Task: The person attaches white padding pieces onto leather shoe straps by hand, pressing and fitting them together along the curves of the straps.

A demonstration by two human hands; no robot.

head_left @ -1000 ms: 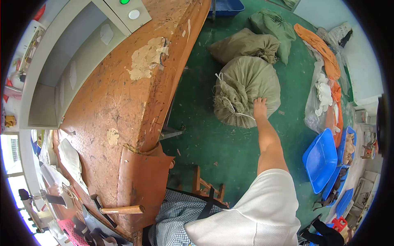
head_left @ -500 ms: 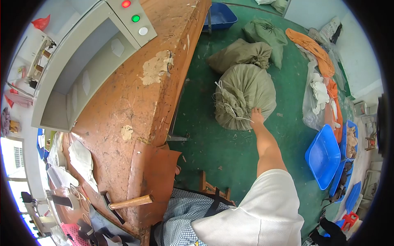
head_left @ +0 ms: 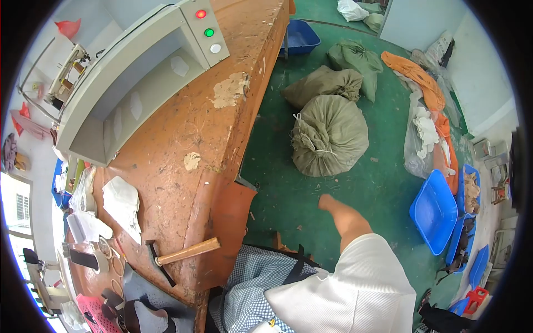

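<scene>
My right hand hangs over the green floor, on the near side of a tied olive sack and apart from it. The hand looks foreshortened and its fingers are hidden, so I cannot tell whether they are open or closed. The sack is round and full, its gathered neck tied with white string and turned to the left. Behind it lie another olive sack and a greener sack. My left hand is out of view.
On my left is a worn brown workbench with a grey machine housing, a hammer and white sheet pieces. Blue bins, a clear plastic bag and orange cloth line the right wall.
My right hand has left the olive sack and drawn back toward me. The sack stays on the floor in about the same place. The view has shifted slightly.
</scene>
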